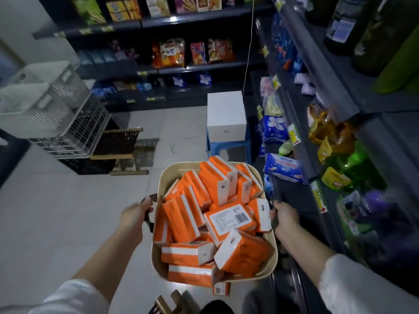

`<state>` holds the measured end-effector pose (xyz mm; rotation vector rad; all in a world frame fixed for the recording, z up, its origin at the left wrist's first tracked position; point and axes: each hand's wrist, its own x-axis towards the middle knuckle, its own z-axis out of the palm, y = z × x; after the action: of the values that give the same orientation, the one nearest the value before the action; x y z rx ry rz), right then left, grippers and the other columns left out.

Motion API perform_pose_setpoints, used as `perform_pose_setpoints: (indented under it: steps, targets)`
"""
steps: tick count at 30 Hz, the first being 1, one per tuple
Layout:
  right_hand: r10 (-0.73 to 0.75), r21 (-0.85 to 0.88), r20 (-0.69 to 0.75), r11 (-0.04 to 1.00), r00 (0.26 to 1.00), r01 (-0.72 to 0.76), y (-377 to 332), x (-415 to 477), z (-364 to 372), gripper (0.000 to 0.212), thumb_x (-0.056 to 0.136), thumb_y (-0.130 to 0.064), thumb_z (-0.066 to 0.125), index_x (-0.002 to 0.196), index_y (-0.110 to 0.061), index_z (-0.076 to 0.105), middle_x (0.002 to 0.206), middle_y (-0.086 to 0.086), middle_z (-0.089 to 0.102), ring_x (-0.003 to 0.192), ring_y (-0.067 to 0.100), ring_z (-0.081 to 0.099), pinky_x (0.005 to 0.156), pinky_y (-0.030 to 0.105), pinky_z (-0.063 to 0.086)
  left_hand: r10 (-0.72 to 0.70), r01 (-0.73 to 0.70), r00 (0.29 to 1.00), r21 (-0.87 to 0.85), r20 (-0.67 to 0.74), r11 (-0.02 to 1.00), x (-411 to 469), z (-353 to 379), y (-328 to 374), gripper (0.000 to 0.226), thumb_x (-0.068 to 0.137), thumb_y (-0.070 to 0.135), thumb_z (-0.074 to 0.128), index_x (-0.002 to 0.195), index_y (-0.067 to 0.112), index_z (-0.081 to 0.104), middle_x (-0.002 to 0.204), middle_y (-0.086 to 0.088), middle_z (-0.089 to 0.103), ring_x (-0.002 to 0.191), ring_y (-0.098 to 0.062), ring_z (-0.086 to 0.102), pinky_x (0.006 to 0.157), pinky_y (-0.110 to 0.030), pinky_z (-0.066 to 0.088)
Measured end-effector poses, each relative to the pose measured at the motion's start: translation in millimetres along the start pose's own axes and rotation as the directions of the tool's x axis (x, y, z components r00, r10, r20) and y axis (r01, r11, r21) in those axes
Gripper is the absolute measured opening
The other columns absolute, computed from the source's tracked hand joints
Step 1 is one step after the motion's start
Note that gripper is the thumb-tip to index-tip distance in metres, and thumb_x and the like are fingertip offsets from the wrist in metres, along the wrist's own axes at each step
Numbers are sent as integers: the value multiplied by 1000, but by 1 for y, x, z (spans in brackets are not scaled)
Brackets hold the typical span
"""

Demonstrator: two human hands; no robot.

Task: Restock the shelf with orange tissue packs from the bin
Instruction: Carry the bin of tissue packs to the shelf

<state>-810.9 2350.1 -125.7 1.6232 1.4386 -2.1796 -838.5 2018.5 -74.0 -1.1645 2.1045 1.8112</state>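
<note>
The left hand (pixel 136 214) and right hand (pixel 283 217) each grip a dark handle (pixel 150 224) of the bin (pixel 165 175) — heaped with orange tissue packs (pixel 217 184) — held just beside the shelf (pixel 294 196). Restocking looks unstarted: 0 packs visibly shelved, the whole binful remains.

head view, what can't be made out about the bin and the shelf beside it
Head view: bottom of the beige plastic bin, buried under the heaped orange tissue packs.
Head view: print on the white barcode label, too small.
Head view: the bin's dark handles, mostly covered by the gripping left hand and right hand.
Head view: goods on the dark metal shelf, dim and blurred.
</note>
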Motion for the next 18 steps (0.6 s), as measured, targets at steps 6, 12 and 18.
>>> perform_pose_setpoints:
  steps: [6, 12, 18]
  targets:
    - [14, 6, 35, 1000, 999, -14, -32, 31, 19, 28, 96, -13, 47, 68, -10, 52, 50, 4, 49, 32, 11, 45, 31, 12, 34, 11, -11, 1000, 33, 21, 999, 31, 32, 15, 17, 93, 21, 55, 81, 10, 59, 102, -12, 61, 100, -25, 56, 99, -41, 41]
    - [-16, 54, 55, 998, 998, 13, -43, 69, 34, 28, 97, -9, 43, 71, -10, 53, 34, -4, 53, 31, 8, 50, 39, 17, 39, -7, 2, 997, 75, 76, 997, 71, 70, 19, 22, 97, 17, 49, 79, 9, 58, 84, -7, 60, 77, -18, 57, 68, -28, 47]
    - [-14, 61, -17, 998, 1000, 15, -26, 129, 55, 27, 98, -11, 42, 71, -12, 49, 49, 3, 57, 38, 13, 53, 35, 15, 40, -53, 26, 980, 143, 191, 989, 140, 105, -7, 20, 96, 13, 49, 80, 8, 59, 82, -8, 63, 87, -23, 58, 90, -37, 43]
